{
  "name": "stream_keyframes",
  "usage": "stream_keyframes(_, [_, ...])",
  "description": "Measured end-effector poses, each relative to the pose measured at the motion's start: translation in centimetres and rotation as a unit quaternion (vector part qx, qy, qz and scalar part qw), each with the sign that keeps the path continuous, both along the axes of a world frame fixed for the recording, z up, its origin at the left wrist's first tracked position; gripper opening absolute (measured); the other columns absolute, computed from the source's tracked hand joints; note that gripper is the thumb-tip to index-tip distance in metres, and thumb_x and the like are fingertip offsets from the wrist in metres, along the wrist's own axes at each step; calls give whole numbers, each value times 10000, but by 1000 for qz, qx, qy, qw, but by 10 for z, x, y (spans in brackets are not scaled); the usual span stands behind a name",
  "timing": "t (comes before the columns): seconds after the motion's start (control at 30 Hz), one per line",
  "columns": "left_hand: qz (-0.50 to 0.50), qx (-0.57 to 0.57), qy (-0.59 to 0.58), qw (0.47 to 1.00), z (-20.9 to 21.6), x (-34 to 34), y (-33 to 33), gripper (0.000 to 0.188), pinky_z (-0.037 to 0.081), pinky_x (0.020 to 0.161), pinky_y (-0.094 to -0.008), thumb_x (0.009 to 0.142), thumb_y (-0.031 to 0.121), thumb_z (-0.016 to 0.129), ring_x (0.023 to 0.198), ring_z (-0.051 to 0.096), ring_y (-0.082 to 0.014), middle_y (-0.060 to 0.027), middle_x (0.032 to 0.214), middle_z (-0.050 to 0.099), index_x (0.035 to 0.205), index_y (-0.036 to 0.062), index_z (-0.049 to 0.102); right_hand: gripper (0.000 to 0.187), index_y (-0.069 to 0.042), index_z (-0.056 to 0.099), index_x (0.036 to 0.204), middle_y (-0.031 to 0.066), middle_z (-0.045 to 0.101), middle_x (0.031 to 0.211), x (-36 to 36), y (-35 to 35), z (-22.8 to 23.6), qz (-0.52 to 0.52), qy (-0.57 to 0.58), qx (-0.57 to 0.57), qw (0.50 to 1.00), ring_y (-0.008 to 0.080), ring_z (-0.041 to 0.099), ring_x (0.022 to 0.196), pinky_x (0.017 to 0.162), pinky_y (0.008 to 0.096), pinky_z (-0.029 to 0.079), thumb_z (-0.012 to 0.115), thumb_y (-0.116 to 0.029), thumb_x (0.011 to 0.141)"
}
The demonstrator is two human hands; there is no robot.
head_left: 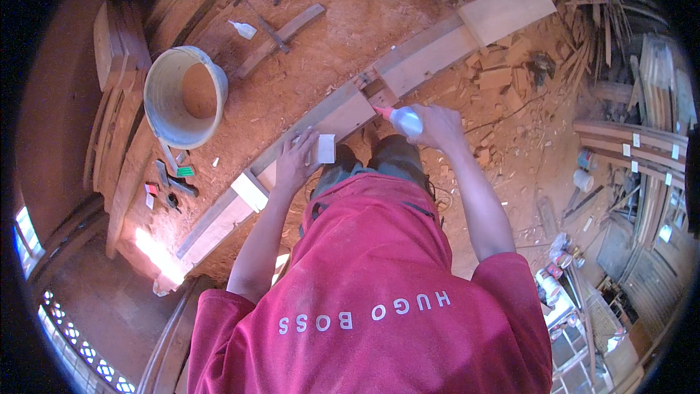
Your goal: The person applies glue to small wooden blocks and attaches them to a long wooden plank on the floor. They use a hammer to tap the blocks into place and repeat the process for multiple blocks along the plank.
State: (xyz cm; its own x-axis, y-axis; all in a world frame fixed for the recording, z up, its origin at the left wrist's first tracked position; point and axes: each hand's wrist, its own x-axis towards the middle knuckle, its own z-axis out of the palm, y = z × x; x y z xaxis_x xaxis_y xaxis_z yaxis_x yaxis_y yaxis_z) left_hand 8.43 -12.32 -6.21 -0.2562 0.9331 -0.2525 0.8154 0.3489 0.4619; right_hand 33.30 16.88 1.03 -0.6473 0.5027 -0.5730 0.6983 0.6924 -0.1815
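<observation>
Much dusty floor (343, 36) surrounds the left hand (293, 162) clasping a pale block (327, 149), right hand (440, 128) gripping a bottle (406, 122).

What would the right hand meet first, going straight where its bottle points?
The right hand would probably bring its bottle, nozzle first, against the pale wooden board; depth is unclear.

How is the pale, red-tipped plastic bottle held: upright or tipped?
Tipped: in the right hand, the bottle lies slanted, its red nozzle pointing toward the long, pale-brown wooden beam.
</observation>
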Motion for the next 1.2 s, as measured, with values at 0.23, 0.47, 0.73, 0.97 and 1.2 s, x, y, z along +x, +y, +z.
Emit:
stream_keyframes(0.23, [4,1,-4,1000,0,0,0,922,394,1140,-508,662,241,894,1345,468,-353,-12,1575,454,1489,228,487,666,-89,687,1142,173,752,1026,7,-9,-2,-111,-9,-7,994,353,730,959,822,488,581,824,-551,682])
stream_keyframes(0.47, [-5,4,16,1000,2,3,3,868,412,1096,-499,701,258,864,1334,480,-333,-17,1555,472,1482,212,489,628,-40,725,1061,215,750,1011,-3,-35,1,-201,-17,-23,979,382,731,965,842,495,581,800,-562,720])
stream_keyframes(0.73, [-2,9,-8,1000,-4,0,-2,867,399,1115,-506,693,257,871,1356,464,-329,-20,1558,470,1476,212,500,672,-32,713,1115,216,743,1048,-16,-44,2,-177,-7,-56,983,387,713,1009,872,499,558,780,-567,713])
stream_keyframes(0.97, [0,3,-4,1000,-4,0,-5,889,390,1142,-506,682,243,881,1349,461,-361,-40,1565,467,1482,213,495,671,-4,716,1061,236,744,1011,-10,-41,-2,-226,-4,-5,974,383,731,966,845,498,584,807,-570,713])
stream_keyframes(1.2, [-5,4,3,1000,-8,0,-3,865,395,1118,-505,712,270,859,1356,464,-328,-25,1570,457,1490,220,486,642,9,737,1019,254,742,998,0,-56,-9,-255,26,-12,966,402,731,946,836,508,582,802,-554,718])
